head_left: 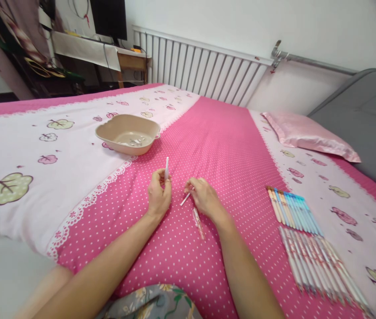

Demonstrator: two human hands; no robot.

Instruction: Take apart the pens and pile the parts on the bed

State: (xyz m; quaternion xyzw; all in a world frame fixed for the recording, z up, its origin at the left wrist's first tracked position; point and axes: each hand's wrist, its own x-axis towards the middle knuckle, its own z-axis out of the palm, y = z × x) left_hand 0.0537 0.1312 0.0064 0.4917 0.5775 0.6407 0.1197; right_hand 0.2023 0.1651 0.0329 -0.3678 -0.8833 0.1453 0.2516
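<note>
My left hand (158, 195) is closed around a small white pen part (166, 167) that sticks up from my fingers. My right hand (204, 197) pinches a thin white refill (186, 198) that points toward my left hand. Both hands hover just above the pink polka-dot bedspread (221, 146). A clear pen barrel (198, 223) lies on the spread below my right wrist.
A beige bowl (127, 134) with a few small parts stands further back on the left. Two rows of several pens (307, 239) lie to the right. A pink pillow (307, 133), a grey headboard and a white radiator sit beyond.
</note>
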